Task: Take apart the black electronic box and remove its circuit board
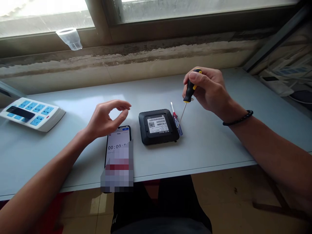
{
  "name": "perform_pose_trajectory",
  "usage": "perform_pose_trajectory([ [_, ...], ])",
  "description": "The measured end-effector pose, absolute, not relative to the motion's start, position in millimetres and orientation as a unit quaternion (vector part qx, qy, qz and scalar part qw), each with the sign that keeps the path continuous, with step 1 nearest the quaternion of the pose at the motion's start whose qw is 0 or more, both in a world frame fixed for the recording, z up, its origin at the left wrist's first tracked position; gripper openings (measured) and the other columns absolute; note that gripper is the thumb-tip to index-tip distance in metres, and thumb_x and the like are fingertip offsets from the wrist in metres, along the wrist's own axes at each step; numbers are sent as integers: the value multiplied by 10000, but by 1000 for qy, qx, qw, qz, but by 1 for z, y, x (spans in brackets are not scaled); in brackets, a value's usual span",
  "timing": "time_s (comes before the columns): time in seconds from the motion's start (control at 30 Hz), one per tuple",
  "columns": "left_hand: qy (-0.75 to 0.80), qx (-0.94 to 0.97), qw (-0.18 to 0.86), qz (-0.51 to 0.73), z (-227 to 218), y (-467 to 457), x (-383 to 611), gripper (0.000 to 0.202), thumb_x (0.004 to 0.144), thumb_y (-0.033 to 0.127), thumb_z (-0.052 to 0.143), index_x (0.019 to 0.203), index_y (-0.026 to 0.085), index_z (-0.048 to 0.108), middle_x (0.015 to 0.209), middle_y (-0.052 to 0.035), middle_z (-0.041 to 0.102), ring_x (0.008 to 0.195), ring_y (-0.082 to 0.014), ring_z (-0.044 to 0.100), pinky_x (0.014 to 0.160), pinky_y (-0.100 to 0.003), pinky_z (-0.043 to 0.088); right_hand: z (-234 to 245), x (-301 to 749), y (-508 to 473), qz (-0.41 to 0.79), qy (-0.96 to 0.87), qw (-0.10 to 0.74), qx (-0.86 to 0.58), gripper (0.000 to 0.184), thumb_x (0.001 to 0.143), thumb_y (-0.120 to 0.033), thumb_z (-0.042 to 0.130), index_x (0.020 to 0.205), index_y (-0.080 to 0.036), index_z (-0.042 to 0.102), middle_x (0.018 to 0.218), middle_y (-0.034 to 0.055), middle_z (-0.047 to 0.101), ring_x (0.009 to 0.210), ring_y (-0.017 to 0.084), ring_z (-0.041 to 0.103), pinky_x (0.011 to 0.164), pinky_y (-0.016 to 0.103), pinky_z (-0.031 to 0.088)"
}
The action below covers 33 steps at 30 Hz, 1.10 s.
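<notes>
My right hand (207,91) grips a black-and-yellow screwdriver (189,87) by its handle, with the thin shaft slanting down to the right edge of a flat black router-like device (158,126). A white barcode label covers the device's top. Against that edge lies a small red-handled screwdriver (176,121), partly behind the shaft. My left hand (107,118) hovers empty above a smartphone (118,146), its fingers curled and thumb near the index finger. The phone shows a timer, and a pixelated patch hides its lower half.
A white power strip (30,113) with blue sockets sits at the table's left end. The pale table (219,146) runs along a stained wall under a window, where a clear plastic cup (70,39) hangs. White devices and cables (275,81) lie beyond the right edge.
</notes>
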<state>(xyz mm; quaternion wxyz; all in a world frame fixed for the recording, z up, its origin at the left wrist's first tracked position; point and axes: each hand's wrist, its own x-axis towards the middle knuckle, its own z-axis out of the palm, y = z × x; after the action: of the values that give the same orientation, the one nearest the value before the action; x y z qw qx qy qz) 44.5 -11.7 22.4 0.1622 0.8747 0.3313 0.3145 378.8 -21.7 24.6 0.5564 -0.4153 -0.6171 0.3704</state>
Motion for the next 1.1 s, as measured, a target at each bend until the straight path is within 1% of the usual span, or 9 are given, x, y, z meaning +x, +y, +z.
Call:
perform_pose_trajectory([
  [0.07,309,896,153,279,24,-15,47,221,939,340,610,1062,204,732,1018,-61,787,900,-216,745,862,-363,610,25,377,-22,365,-615,564,-413,461,741,-671,785,702,-239,629,588,-7,556,472,112,469,396,310,330],
  [0.17,279,922,157,218,28,-21,50,331,961,379,601,1216,187,686,1245,-115,733,1123,-267,716,992,-412,583,26,374,-24,358,-607,579,-410,440,746,-634,799,692,-238,616,603,-15,567,463,110,502,381,306,312],
  [0.3,256,939,179,145,32,-29,55,565,961,506,619,1430,200,549,1502,-167,576,1366,-328,587,1126,-492,512,26,372,-24,347,-602,593,-406,474,737,-659,796,682,-231,599,589,-23,558,432,105,517,364,301,295],
  [0.43,272,942,178,87,33,-36,62,881,885,714,649,1566,221,385,1639,-201,414,1510,-393,423,1206,-577,417,27,371,-25,337,-603,598,-407,479,756,-665,776,684,-227,595,574,-26,553,427,104,522,361,291,298],
  [0.5,264,946,172,80,32,-38,65,999,842,790,644,1596,216,326,1649,-219,387,1527,-415,387,1215,-591,394,28,370,-26,333,-603,600,-407,473,746,-652,789,679,-226,596,579,-27,559,424,109,528,357,292,291],
  [0.6,254,951,162,76,30,-38,69,1056,829,828,620,1601,179,307,1627,-237,410,1505,-419,414,1223,-581,380,28,366,-28,331,-608,598,-404,482,733,-656,797,658,-227,590,560,-31,546,406,108,495,352,296,285],
  [0.7,270,948,158,63,28,-38,72,1051,835,791,651,1593,144,321,1583,-237,467,1463,-405,463,1209,-554,401,28,364,-32,329,-619,591,-399,465,757,-640,789,662,-229,595,531,-37,525,404,107,472,361,296,300],
  [0.83,301,937,171,45,30,-40,72,1002,841,717,693,1601,178,322,1526,-206,540,1388,-383,540,1136,-509,477,28,362,-36,326,-634,579,-395,431,790,-610,783,687,-229,611,563,-34,555,428,99,484,386,292,342],
  [1.1,292,943,150,49,32,-45,71,982,810,654,733,1590,220,325,1471,-196,593,1297,-385,617,1047,-489,526,31,358,-42,294,-642,595,-385,405,830,-577,762,701,-229,599,600,-23,561,440,95,493,379,296,335],
])
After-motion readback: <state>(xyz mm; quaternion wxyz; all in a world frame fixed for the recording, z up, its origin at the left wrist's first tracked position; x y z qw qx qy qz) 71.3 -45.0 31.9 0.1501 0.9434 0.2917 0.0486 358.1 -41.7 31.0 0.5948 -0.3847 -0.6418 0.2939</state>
